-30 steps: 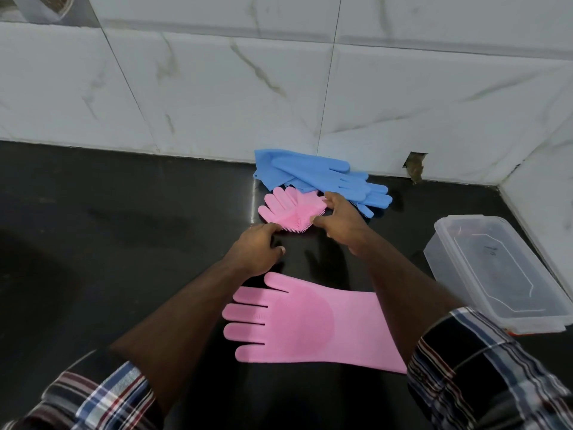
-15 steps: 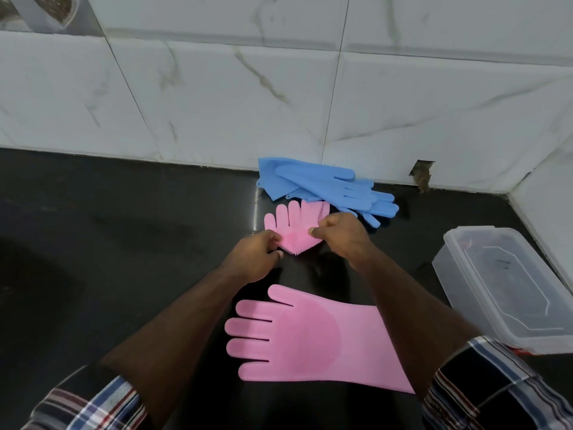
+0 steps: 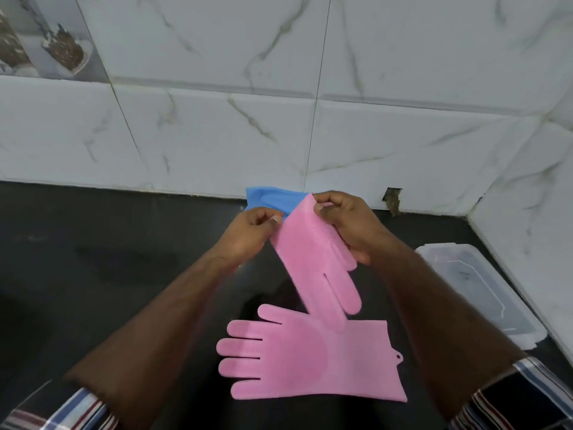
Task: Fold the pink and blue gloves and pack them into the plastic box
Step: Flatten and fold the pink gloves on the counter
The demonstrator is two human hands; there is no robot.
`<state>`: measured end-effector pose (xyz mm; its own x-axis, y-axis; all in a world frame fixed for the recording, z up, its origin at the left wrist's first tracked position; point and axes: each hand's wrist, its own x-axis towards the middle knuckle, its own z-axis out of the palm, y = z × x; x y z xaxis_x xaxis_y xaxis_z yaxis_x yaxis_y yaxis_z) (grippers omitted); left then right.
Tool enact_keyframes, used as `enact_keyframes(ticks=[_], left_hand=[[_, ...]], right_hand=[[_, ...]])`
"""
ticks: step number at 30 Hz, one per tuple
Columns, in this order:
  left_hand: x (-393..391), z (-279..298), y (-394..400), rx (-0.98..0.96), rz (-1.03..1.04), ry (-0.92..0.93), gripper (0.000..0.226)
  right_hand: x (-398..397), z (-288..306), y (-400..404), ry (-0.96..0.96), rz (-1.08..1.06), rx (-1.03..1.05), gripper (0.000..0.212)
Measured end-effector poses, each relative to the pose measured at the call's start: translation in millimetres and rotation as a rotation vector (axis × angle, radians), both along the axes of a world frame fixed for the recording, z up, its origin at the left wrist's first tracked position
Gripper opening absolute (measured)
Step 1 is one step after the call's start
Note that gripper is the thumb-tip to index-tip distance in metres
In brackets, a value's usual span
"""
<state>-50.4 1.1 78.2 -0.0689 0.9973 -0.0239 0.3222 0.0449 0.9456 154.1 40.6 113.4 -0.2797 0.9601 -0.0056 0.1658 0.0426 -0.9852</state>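
Head view: half a second before, the first pink glove (image 3: 316,268) had lain on the black bench (image 3: 93,274) under both hands; now it was lifted clear and hung lengthwise, cuff up, fingers drooping until they overlapped the second pink glove (image 3: 310,358). The left hand (image 3: 248,234) pinched the cuff's left edge; the right hand (image 3: 347,225) pinched its top right corner, so each grip was clenched on that glove. The camera had also tipped upward, showing more wall.

The held glove was soft, matte rubber, with a row of short bristles along the edge by the right hand. The second glove lay flat on the bench, palm up, fingers pointing left, a rounded darker patch on its palm and a small hanging loop at the cuff. The blue gloves (image 3: 273,200) lay at the wall behind the hands, mostly hidden. The clear, rectangular plastic box (image 3: 483,293) sat at the right, lid on. The wall (image 3: 403,135) was glossy white veined tile.
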Motion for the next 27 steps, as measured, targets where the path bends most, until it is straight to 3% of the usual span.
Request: enact_keyframes(ticks=[3,6,11,15,19,21,23,27], left_hand=[[2,1,-5,-0.072,-0.043,-0.031,0.031],[6,13,-13,-0.047,-0.134,-0.064,0.039],[23,47,-25,-0.038,-0.424,0.028,0.025],[28,62,-33,-0.048,-0.433,0.204,0.03],[31,58,-36,-0.124,-0.305,-0.149,0.015],[29,52,-36,-0.167,-0.246,-0.34,0.012],[27,45,-37,-0.202,-0.195,-0.539,0.009],[27,36,-45,-0.237,-0.14,-0.982,0.012]], right_hand=[[12,11,-16,0.13,0.117,-0.179,0.019],[26,15,-24,0.074,0.247,-0.228,0.019],[34,22,-34,-0.073,0.318,-0.166,0.015],[40,35,-41,-0.18,0.176,-0.005,0.007],[56,30,-43,-0.101,-0.176,0.103,0.006],[64,16,-50,0.011,-0.331,0.047,0.005],[67,-10,-63,0.071,-0.386,-0.112,0.012],[52,-63,-103,0.224,-0.292,-0.599,0.049]])
